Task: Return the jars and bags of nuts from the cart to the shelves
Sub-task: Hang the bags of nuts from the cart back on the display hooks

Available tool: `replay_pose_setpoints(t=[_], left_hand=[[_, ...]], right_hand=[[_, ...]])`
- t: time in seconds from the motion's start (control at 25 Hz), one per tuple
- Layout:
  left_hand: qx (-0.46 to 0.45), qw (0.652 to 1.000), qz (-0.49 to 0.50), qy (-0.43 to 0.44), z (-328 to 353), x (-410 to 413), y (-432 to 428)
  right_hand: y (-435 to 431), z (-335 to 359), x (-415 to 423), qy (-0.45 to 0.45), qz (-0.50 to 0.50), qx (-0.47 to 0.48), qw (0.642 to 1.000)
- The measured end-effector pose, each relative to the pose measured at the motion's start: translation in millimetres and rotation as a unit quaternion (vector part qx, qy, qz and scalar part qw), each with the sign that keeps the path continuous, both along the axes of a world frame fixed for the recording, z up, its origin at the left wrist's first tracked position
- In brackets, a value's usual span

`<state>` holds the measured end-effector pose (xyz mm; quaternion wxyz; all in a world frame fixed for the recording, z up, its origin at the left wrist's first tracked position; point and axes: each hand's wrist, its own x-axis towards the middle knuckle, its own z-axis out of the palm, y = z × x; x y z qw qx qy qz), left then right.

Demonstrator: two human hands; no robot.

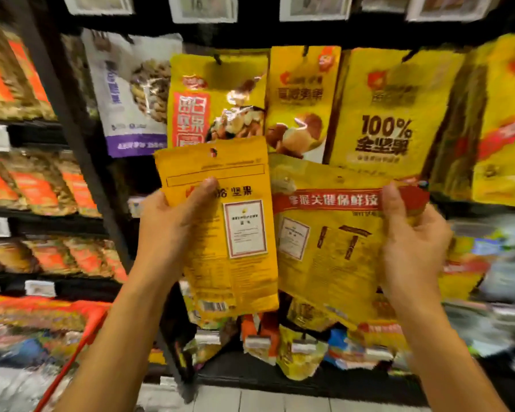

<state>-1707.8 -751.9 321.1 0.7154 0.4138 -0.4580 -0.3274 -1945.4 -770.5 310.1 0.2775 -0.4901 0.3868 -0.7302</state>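
My left hand (173, 227) grips a narrow yellow nut bag (238, 230) by its left edge, back label toward me, hang hole at the top. My right hand (411, 242) grips a wider yellow nut bag with a red banner (333, 248) by its right edge, also back side toward me. Both bags are held upright side by side in front of a hanging row of yellow nut bags (390, 111) on the shelf pegs. The two held bags touch or overlap along their inner edges.
A white and purple nut bag (131, 93) hangs at the left of the row. Shelves of orange packs (36, 185) stand at the left behind a black upright post (81, 135). More bags sit on lower shelves (295, 346). A red cart handle (72, 361) crosses bottom left.
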Motion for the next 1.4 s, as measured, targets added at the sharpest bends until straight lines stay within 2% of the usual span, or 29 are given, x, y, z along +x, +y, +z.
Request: replay_pose_setpoints(t=[0.2,0.44,0.6,0.76,0.92,1.0,1.16,1.4], left_hand=[[-0.007,1.000,-0.018,0.017,14.1,-2.5,-41.8],[0.004,0.997,-0.072,-0.004,18.6,-2.1,-85.1],[0.014,0.994,-0.108,-0.003,22.4,-7.4,-98.2],[0.021,0.995,-0.093,0.014,32.8,-10.6,-98.2],[0.001,0.998,-0.064,-0.014,62.0,-19.6,-101.4],[0.029,0.996,-0.064,-0.045,78.3,-34.3,-113.0],[0.099,0.992,-0.078,-0.029,106.8,-70.8,-149.4],[0.107,0.994,-0.007,-0.019,121.2,-94.9,-180.0]], right_hand=[[-27.0,18.6,-28.1,-0.003,-0.044,0.012,0.999],[-58.9,28.3,-24.6,-0.027,-0.046,0.019,0.998],[-67.0,29.7,-23.4,-0.007,-0.064,0.012,0.998],[-69.0,28.5,-32.6,0.002,-0.078,0.009,0.997],[-75.0,34.8,-50.5,0.001,-0.081,0.014,0.997],[-77.7,39.4,-62.4,0.000,-0.070,0.011,0.997],[-79.6,45.7,-86.3,0.000,-0.050,0.022,0.999],[-83.0,52.7,-115.2,-0.014,-0.055,0.043,0.997]])
